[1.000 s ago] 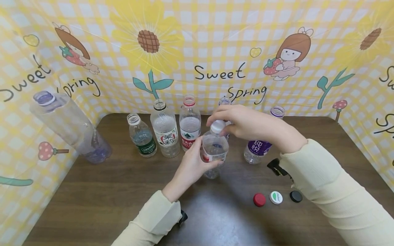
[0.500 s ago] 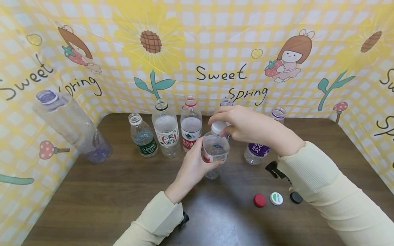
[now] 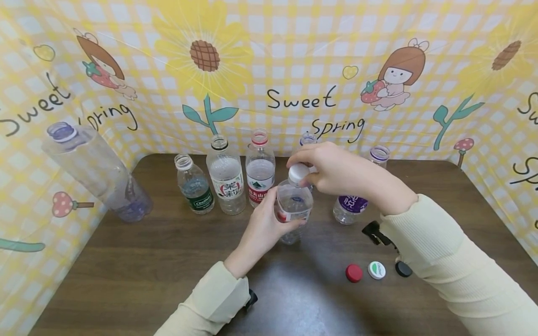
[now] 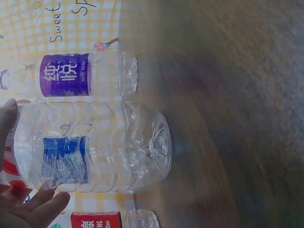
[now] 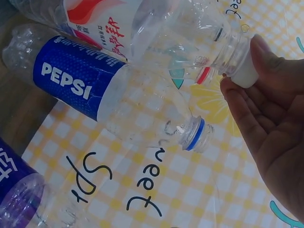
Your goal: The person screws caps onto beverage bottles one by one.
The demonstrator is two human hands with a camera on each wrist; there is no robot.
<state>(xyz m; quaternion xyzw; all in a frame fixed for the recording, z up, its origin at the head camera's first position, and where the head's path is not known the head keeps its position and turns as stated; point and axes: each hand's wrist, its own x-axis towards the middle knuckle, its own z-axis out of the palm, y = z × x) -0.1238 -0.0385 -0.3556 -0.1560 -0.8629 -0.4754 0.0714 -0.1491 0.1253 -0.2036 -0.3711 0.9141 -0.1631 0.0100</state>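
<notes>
In the head view, my left hand grips a clear plastic bottle with a red-and-white label round its body, thumb in front. The bottle's ribbed lower part shows in the left wrist view. My right hand comes from above and pinches a white cap between thumb and fingers. The right wrist view has this cap at the mouth of the bottle's neck; how far it is screwed on I cannot tell. Just behind stands an uncapped Pepsi bottle, mostly hidden by my right hand in the head view.
Left of my hands stand uncapped bottles: red-labelled, white-labelled, green-labelled. A large empty bottle is at far left, a purple-labelled one at right. Red, white-green and black caps lie front right.
My right fingers shift slightly on the white cap over the last second. The left hand keeps its hold on the bottle, and the other bottles and caps stay in place.
</notes>
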